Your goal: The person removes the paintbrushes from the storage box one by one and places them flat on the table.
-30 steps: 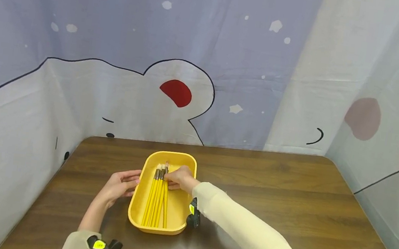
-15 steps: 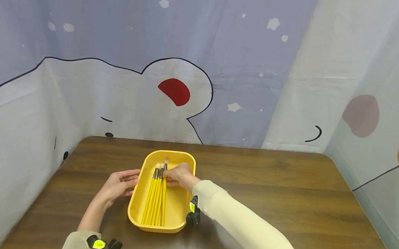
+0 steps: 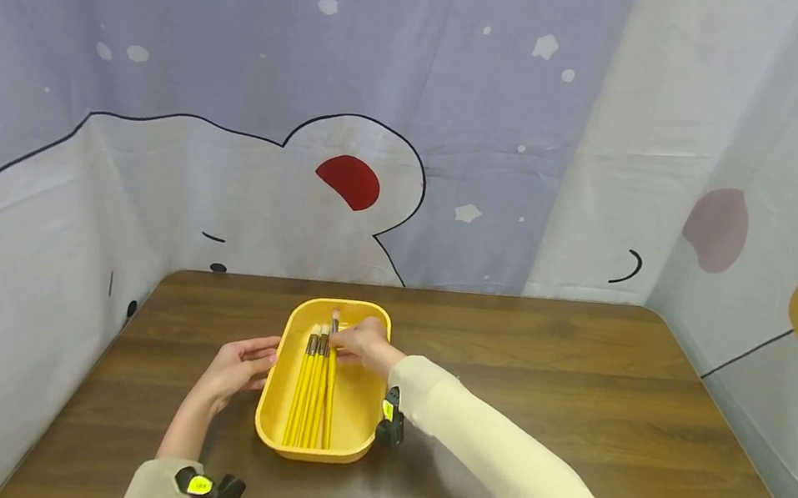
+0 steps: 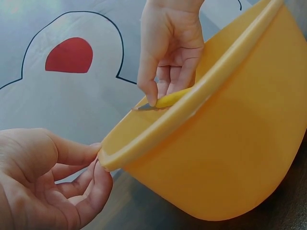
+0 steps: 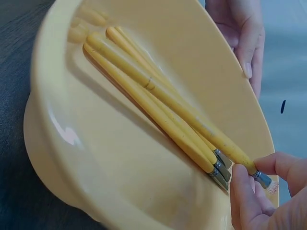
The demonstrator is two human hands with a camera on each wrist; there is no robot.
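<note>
A yellow plastic tray [image 3: 355, 424] stands on the table with several paintbrushes [image 3: 307, 397] lying side by side in it, bristles toward the far end. My right hand [image 3: 365, 343] reaches over the tray's right side. Its thumb and fingers pinch one paintbrush [image 5: 192, 115] near the metal ferrule. That brush's bristle end is raised above the others, while its handle end stays low in the tray. At the left side, my left hand [image 3: 235, 370] holds the tray's rim, thumb and fingertips meeting at the edge in the left wrist view.
The brown wooden table [image 3: 544, 411] extends around the tray. A printed fabric curtain [image 3: 491, 126] hangs behind it and along both sides. Each sleeve carries a small black wrist camera [image 3: 212, 488].
My right hand has lifted the pinched paintbrush's bristle end slightly and moved it a little away from me. The left hand and the tray stay nearly still.
</note>
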